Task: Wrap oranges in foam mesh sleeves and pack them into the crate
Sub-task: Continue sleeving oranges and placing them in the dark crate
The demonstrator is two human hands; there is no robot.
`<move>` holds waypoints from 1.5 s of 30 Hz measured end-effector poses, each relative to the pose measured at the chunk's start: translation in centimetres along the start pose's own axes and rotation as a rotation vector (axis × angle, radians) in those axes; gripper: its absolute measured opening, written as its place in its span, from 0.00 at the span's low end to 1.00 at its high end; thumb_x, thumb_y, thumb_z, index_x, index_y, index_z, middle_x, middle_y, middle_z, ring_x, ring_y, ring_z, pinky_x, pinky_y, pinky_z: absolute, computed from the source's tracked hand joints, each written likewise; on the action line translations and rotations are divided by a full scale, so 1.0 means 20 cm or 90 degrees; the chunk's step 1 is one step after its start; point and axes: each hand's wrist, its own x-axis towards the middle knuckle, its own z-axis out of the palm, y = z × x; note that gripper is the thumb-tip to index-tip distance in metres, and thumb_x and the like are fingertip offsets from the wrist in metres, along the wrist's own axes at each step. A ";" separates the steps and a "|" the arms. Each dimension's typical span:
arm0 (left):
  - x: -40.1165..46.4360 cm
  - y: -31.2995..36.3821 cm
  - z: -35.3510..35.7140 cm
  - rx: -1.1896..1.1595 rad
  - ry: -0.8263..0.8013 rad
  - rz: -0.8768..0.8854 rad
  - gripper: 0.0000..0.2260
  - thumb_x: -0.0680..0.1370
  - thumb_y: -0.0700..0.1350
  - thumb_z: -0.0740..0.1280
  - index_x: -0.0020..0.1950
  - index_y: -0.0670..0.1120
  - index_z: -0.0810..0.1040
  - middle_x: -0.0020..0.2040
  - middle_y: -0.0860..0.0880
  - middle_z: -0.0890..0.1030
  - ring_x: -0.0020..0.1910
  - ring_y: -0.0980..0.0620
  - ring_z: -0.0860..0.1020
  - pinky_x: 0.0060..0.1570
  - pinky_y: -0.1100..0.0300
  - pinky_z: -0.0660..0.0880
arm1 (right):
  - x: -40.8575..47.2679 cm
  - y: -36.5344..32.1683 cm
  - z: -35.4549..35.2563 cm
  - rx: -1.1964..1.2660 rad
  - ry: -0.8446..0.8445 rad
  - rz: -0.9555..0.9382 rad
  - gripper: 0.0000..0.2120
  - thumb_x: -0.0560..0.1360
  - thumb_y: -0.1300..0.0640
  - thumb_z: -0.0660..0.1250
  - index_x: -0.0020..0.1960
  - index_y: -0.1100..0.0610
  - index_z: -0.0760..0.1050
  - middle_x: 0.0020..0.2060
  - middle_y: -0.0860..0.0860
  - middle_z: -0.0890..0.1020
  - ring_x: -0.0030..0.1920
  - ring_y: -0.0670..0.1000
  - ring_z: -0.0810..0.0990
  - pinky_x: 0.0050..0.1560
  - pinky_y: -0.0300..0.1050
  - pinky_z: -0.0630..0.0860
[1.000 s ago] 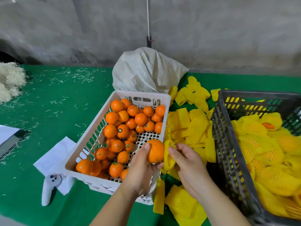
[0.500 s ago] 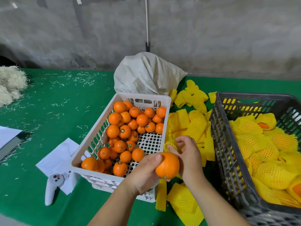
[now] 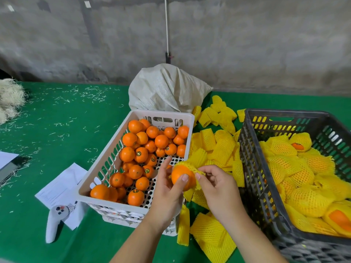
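Oranges filled the white basket point(image 3: 106, 168) on my left as I held one orange point(image 3: 181, 176) over its near right corner, above the green tabletop point(image 3: 57, 130). My left hand point(image 3: 167, 188) gripped the fruit from below and behind, thumb pressed on its front, index finger raised. My right hand point(image 3: 218, 186) pinched the edge of a yellow foam mesh sleeve point(image 3: 190, 167) between curled fingers point(image 3: 198, 176), the sleeve draped across the top and right side of the orange (only partly covering it). Loose sleeves point(image 3: 218, 147) lay heaped on the tabletop between the basket and the dark crate point(image 3: 254, 177) on my right, with more just beside my wrists. Wrapped oranges point(image 3: 303, 175) were piled in the crate, a few showing bare peel through the open ends. A pale woven sack point(image 3: 165, 90) stood behind the basket. Sheets of paper point(image 3: 58, 185) and a white handheld controller point(image 3: 54, 223) rested left of the basket, and straw-like fibre point(image 3: 9, 95) sat at the far left edge.
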 end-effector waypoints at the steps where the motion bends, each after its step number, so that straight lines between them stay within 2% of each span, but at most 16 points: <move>1: 0.00 0.00 0.00 -0.021 0.004 -0.008 0.26 0.79 0.41 0.69 0.76 0.51 0.69 0.60 0.39 0.79 0.51 0.45 0.82 0.45 0.60 0.80 | -0.02 -0.01 0.01 -0.015 -0.022 -0.019 0.03 0.79 0.53 0.71 0.52 0.46 0.81 0.41 0.41 0.84 0.41 0.41 0.82 0.40 0.39 0.78; 4: 0.01 -0.01 -0.05 -0.029 -0.021 -0.045 0.18 0.82 0.50 0.70 0.71 0.58 0.73 0.59 0.38 0.80 0.53 0.39 0.76 0.50 0.51 0.74 | -0.05 -0.03 0.07 -0.035 -0.055 -0.069 0.06 0.79 0.53 0.71 0.53 0.43 0.78 0.44 0.41 0.83 0.47 0.43 0.82 0.44 0.36 0.78; 7: 0.04 -0.05 -0.11 0.010 -0.095 -0.126 0.25 0.80 0.48 0.68 0.75 0.64 0.67 0.67 0.40 0.76 0.62 0.42 0.77 0.56 0.47 0.72 | -0.03 -0.02 0.08 -0.048 -0.026 -0.076 0.05 0.80 0.55 0.69 0.55 0.47 0.78 0.47 0.43 0.81 0.48 0.43 0.79 0.46 0.37 0.76; 9: 0.05 -0.08 -0.12 0.074 -0.131 -0.092 0.31 0.79 0.45 0.69 0.78 0.65 0.65 0.66 0.44 0.78 0.63 0.48 0.78 0.59 0.52 0.75 | 0.00 -0.02 0.06 -0.074 0.001 -0.071 0.06 0.80 0.56 0.69 0.57 0.49 0.78 0.49 0.44 0.80 0.49 0.42 0.78 0.47 0.39 0.76; 12: 0.05 -0.09 -0.10 0.162 -0.082 0.012 0.31 0.79 0.52 0.75 0.79 0.60 0.65 0.68 0.49 0.79 0.66 0.47 0.80 0.65 0.49 0.78 | 0.03 -0.04 0.00 -0.141 0.013 -0.108 0.07 0.80 0.58 0.68 0.57 0.51 0.79 0.50 0.44 0.78 0.49 0.42 0.77 0.48 0.39 0.76; 14: 0.04 -0.11 -0.08 0.157 -0.034 0.046 0.29 0.76 0.54 0.78 0.74 0.59 0.70 0.63 0.46 0.82 0.61 0.43 0.82 0.60 0.45 0.81 | 0.02 -0.06 -0.01 -0.202 -0.019 -0.169 0.06 0.80 0.57 0.69 0.56 0.52 0.79 0.49 0.43 0.77 0.46 0.44 0.76 0.45 0.44 0.78; 16: 0.04 -0.11 -0.07 0.121 0.008 0.066 0.24 0.75 0.48 0.79 0.66 0.57 0.72 0.54 0.41 0.82 0.49 0.40 0.80 0.50 0.42 0.80 | -0.02 -0.07 -0.01 -0.264 -0.067 -0.249 0.06 0.79 0.57 0.71 0.55 0.52 0.79 0.49 0.43 0.76 0.46 0.45 0.75 0.43 0.46 0.78; 18: 0.03 -0.10 -0.07 0.099 0.020 0.061 0.21 0.74 0.41 0.76 0.59 0.58 0.71 0.45 0.40 0.78 0.39 0.43 0.75 0.36 0.52 0.76 | -0.06 -0.05 0.01 -0.272 -0.071 -0.295 0.08 0.77 0.59 0.72 0.55 0.53 0.78 0.50 0.45 0.75 0.49 0.47 0.76 0.45 0.47 0.79; 21: 0.00 -0.06 -0.06 0.077 -0.008 0.038 0.22 0.77 0.42 0.74 0.65 0.59 0.70 0.46 0.41 0.79 0.38 0.49 0.77 0.37 0.59 0.76 | -0.08 0.01 0.03 -0.203 0.012 -0.255 0.15 0.77 0.60 0.71 0.62 0.52 0.76 0.56 0.45 0.73 0.57 0.46 0.75 0.54 0.49 0.79; 23: -0.01 -0.02 -0.04 0.047 -0.040 0.015 0.20 0.83 0.44 0.70 0.73 0.53 0.70 0.46 0.47 0.82 0.41 0.52 0.80 0.40 0.62 0.78 | -0.07 0.04 0.02 -0.143 0.011 -0.193 0.19 0.79 0.53 0.67 0.70 0.49 0.72 0.61 0.41 0.71 0.62 0.43 0.73 0.59 0.47 0.78; 27: -0.03 0.00 -0.03 0.040 -0.076 0.006 0.17 0.86 0.48 0.62 0.72 0.41 0.74 0.53 0.47 0.84 0.51 0.50 0.82 0.51 0.60 0.80 | -0.06 0.07 0.01 -0.127 -0.048 -0.192 0.27 0.79 0.36 0.62 0.76 0.44 0.68 0.65 0.37 0.69 0.67 0.38 0.70 0.60 0.30 0.72; 31: -0.02 -0.01 -0.05 0.056 -0.123 -0.006 0.18 0.82 0.47 0.70 0.72 0.48 0.75 0.59 0.44 0.82 0.57 0.42 0.78 0.58 0.52 0.78 | -0.05 0.08 0.01 -0.104 0.013 -0.236 0.22 0.83 0.45 0.62 0.76 0.49 0.71 0.60 0.42 0.72 0.64 0.37 0.72 0.57 0.27 0.72; 34: 0.00 -0.03 -0.05 0.070 -0.106 -0.002 0.22 0.81 0.49 0.73 0.74 0.51 0.75 0.67 0.43 0.81 0.65 0.43 0.80 0.63 0.50 0.78 | -0.03 0.09 -0.01 -0.105 0.094 -0.256 0.17 0.83 0.55 0.62 0.69 0.55 0.78 0.54 0.45 0.77 0.56 0.40 0.77 0.51 0.36 0.77; 36: 0.01 -0.03 -0.04 0.051 -0.081 -0.002 0.21 0.79 0.49 0.76 0.71 0.52 0.76 0.63 0.44 0.83 0.59 0.46 0.82 0.56 0.54 0.80 | -0.03 0.08 0.00 -0.116 0.124 -0.259 0.13 0.84 0.56 0.62 0.63 0.56 0.81 0.51 0.44 0.78 0.54 0.40 0.78 0.49 0.40 0.78; 40: 0.00 -0.03 -0.04 0.064 -0.037 0.002 0.14 0.76 0.51 0.77 0.59 0.52 0.80 0.49 0.46 0.84 0.46 0.50 0.82 0.46 0.61 0.80 | -0.10 0.01 0.07 -0.111 0.061 -0.304 0.12 0.83 0.51 0.60 0.60 0.53 0.79 0.52 0.41 0.76 0.52 0.42 0.78 0.48 0.34 0.77; 45: 0.01 -0.03 -0.08 0.068 -0.079 -0.020 0.27 0.77 0.44 0.75 0.73 0.62 0.72 0.62 0.40 0.81 0.54 0.45 0.83 0.54 0.56 0.80 | -0.09 0.04 0.07 -0.133 0.038 -0.222 0.18 0.79 0.56 0.67 0.69 0.49 0.72 0.56 0.38 0.69 0.57 0.44 0.74 0.52 0.38 0.77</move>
